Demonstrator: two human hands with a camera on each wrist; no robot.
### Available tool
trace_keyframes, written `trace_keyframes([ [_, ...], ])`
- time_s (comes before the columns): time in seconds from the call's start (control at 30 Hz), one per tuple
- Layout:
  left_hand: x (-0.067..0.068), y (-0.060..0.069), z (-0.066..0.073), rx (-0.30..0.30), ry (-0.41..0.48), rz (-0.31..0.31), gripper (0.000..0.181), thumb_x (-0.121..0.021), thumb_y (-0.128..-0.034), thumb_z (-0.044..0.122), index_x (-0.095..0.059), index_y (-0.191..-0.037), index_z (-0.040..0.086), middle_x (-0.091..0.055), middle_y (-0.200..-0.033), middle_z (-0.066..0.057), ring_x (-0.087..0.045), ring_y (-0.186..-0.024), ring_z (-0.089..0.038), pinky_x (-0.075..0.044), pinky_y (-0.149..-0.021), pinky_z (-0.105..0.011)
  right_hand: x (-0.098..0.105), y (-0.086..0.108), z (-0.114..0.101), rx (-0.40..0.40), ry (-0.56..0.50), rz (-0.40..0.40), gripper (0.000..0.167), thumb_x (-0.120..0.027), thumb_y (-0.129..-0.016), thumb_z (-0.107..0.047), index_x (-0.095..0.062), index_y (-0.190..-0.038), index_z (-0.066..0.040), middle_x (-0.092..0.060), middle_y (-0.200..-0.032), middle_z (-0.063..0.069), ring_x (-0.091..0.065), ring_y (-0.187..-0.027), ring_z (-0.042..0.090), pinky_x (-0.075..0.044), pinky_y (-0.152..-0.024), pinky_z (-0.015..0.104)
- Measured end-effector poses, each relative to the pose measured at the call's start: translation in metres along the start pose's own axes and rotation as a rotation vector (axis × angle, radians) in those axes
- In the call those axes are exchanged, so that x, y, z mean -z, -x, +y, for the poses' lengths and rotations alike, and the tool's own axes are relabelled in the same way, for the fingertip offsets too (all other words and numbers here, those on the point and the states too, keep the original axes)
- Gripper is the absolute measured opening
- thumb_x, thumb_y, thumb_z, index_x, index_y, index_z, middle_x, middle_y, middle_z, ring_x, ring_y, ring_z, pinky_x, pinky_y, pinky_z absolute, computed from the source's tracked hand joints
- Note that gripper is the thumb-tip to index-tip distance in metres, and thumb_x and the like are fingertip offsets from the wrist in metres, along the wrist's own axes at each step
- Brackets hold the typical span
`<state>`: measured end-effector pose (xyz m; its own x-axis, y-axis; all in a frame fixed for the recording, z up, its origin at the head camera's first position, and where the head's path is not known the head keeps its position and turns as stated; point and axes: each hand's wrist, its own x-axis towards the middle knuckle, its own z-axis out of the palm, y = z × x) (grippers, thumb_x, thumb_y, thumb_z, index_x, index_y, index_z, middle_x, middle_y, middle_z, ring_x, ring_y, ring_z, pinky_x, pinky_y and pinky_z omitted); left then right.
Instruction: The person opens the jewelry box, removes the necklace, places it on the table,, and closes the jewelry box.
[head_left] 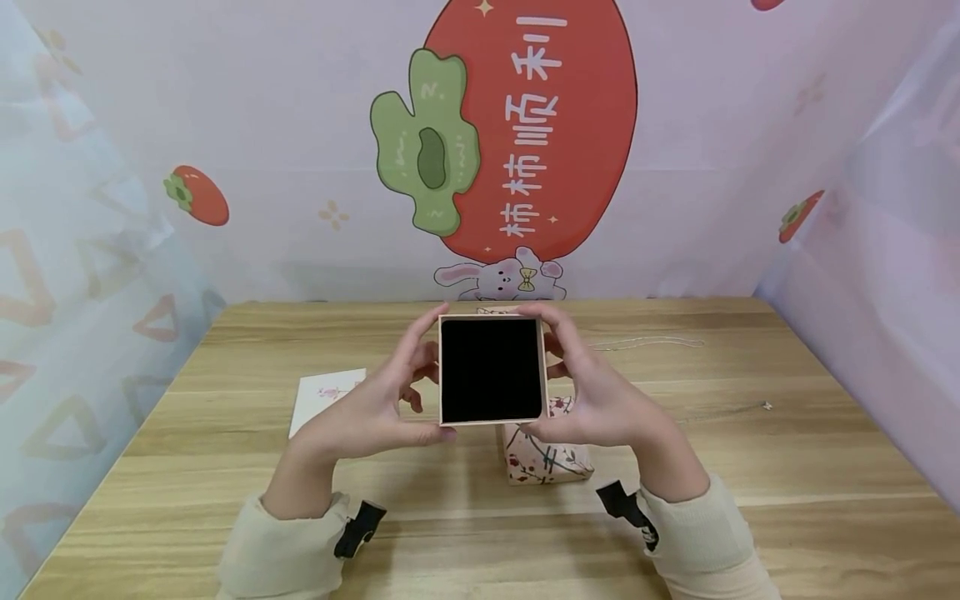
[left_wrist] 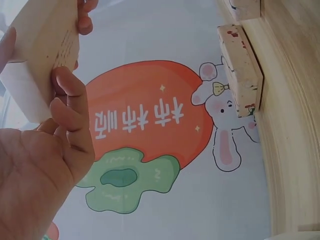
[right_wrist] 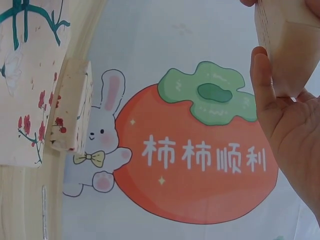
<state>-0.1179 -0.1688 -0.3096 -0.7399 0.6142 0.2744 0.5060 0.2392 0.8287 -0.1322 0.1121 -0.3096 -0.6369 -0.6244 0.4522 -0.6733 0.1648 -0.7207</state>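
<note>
Both hands hold a small square box (head_left: 491,371) above the table, its black inside turned toward the head camera. My left hand (head_left: 382,400) grips the left edge, thumb at the bottom corner and forefinger at the top. On the opposite edge, my right hand (head_left: 600,396) grips it the same way. The wrist views show the pale outside of the box (left_wrist: 50,40), with small print on its back. Below and behind it, partly hidden by the box and right hand, sits a flower-patterned box (head_left: 547,462).
A white card (head_left: 322,396) with a pink flower print lies left, partly behind the left hand. A thin chain (head_left: 652,340) lies back right; another chain with a small pendant (head_left: 765,406) lies nearer. A second flower-patterned piece (left_wrist: 242,70) stands near the printed backdrop (head_left: 300,100).
</note>
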Motion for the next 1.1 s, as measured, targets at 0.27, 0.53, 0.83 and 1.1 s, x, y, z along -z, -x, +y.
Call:
trace_keyframes([
  [0.27, 0.001, 0.000, -0.007, -0.032, 0.016, -0.021, 0.116, -0.081, -0.0777, 0.006, -0.001, -0.157, 0.033, -0.058, -0.129, -0.007, -0.051, -0.100, -0.023, -0.047, -0.072, -0.032, 0.001, 0.000, -0.003, -0.002, 0.002, -0.003, 0.109, -0.086, -0.065, 0.002, -0.020, -0.151, -0.010, -0.041, -0.143, 0.004, -0.054, -0.117, 0.023, -0.054, -0.085, 0.039],
  [0.53, 0.002, -0.001, -0.010, -0.033, 0.040, -0.016, 0.108, -0.080, -0.0778, 0.005, -0.009, -0.157, 0.029, -0.055, -0.140, -0.007, -0.054, -0.106, -0.021, -0.045, -0.070, -0.034, 0.002, 0.001, -0.004, -0.003, 0.014, -0.007, 0.111, -0.087, -0.065, -0.002, -0.020, -0.152, -0.019, -0.039, -0.146, 0.003, -0.052, -0.121, 0.023, -0.052, -0.087, 0.038],
  [0.83, 0.003, 0.000, -0.010, -0.059, 0.047, -0.001, 0.109, -0.080, -0.0754, 0.002, -0.011, -0.156, 0.024, -0.056, -0.137, -0.008, -0.053, -0.106, -0.021, -0.044, -0.070, -0.032, 0.010, 0.004, -0.004, -0.039, 0.089, -0.039, 0.124, -0.092, -0.067, -0.013, -0.008, -0.158, -0.024, -0.024, -0.159, 0.002, -0.042, -0.130, 0.021, -0.048, -0.098, 0.044],
  [1.1, 0.004, 0.000, -0.011, -0.054, 0.045, -0.009, 0.108, -0.079, -0.0750, 0.001, -0.010, -0.156, 0.021, -0.058, -0.132, -0.007, -0.053, -0.105, -0.018, -0.044, -0.071, -0.032, 0.026, 0.013, 0.002, -0.066, 0.122, -0.017, 0.119, -0.091, -0.070, -0.013, -0.012, -0.158, -0.027, -0.031, -0.158, 0.002, -0.046, -0.130, 0.027, -0.044, -0.098, 0.056],
])
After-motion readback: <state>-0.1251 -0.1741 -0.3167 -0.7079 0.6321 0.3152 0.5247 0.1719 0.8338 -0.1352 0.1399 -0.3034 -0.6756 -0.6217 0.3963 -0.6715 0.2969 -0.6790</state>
